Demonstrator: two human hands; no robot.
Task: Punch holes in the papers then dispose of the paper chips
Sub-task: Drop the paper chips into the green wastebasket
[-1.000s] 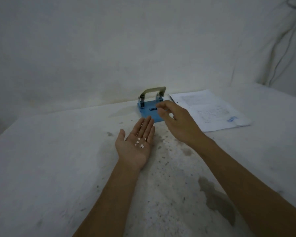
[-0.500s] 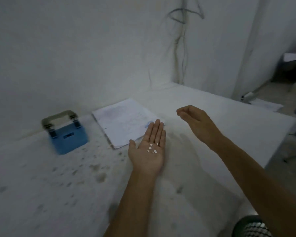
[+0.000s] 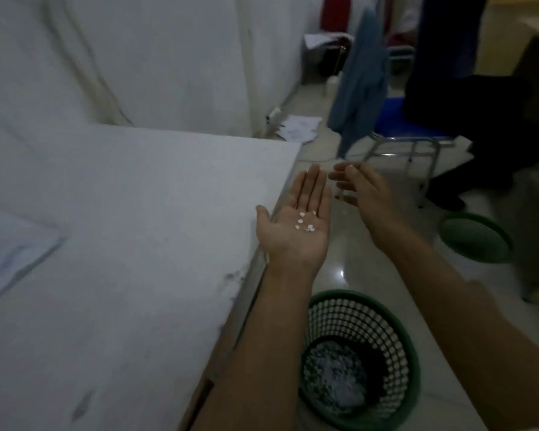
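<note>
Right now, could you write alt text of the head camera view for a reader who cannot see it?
A person's open left hand carries small white paper chips on its palm, past the white table edge. The empty right hand is open beside it. A green mesh wastebasket stands on the floor below.

Open floor around green mesh basket [image 3: 399,334].

Paper chips [image 3: 305,221] on flat left hand [image 3: 296,225]

Dim room: white draped wall [image 3: 168,57], glossy pale floor [image 3: 349,269], blue chair [image 3: 395,119] on metal legs.
</note>
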